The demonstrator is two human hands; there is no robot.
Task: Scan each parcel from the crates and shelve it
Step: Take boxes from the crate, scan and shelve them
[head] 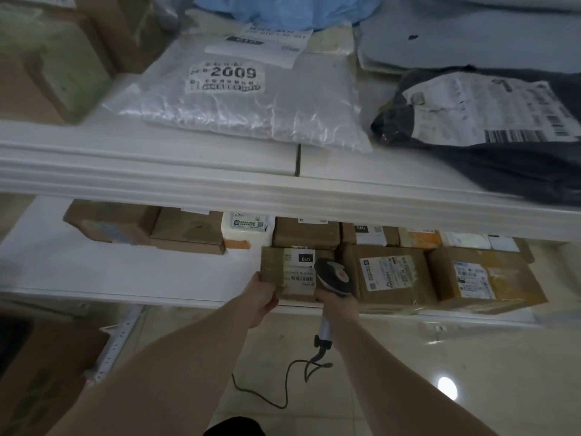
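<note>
- The small brown cardboard parcel with a white barcode label (290,273) sits at the front edge of the lower white shelf (125,272), just below centre frame.
- The left hand (262,298) clasps the parcel's near left corner, fingers wrapped on its side.
- The right hand (338,305) is closed around the handle of a grey handheld barcode scanner (334,275); the scanner's head lies over the parcel's right end.
- A dark cable (283,385) trails from the scanner toward the tiled floor (408,372).
- Taped brown cardboard boxes (386,275) stand just right of the parcel.
- Upper frame: a silver plastic mailer marked 2009 (251,102) lies on the upper shelf (157,171).
</note>
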